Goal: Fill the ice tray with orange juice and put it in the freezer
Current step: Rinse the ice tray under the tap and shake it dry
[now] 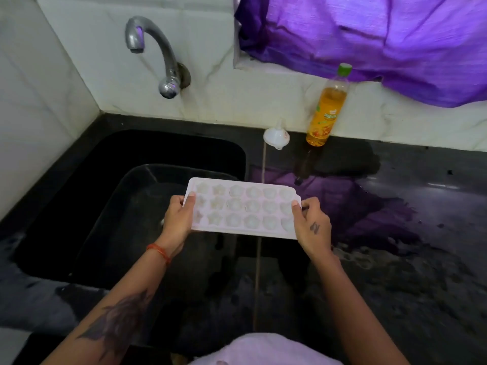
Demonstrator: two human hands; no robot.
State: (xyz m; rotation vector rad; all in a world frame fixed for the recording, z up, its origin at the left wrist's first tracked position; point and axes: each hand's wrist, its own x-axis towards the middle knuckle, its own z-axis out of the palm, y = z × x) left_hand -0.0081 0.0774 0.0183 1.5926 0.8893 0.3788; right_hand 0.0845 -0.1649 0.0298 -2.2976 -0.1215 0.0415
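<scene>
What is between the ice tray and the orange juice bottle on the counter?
Head view: only bare dark counter between ice tray and bottle; the white funnel stands beside the bottle.

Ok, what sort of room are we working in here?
Most likely a home kitchen, at the sink. A metal tap sticks out of the tiled wall over a black sink set in a dark stone counter, with a juice bottle and a small funnel standing by the wall.

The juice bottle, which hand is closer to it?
Right. The right hand grips the tray end below the juice bottle; the left hand holds the far end.
</scene>
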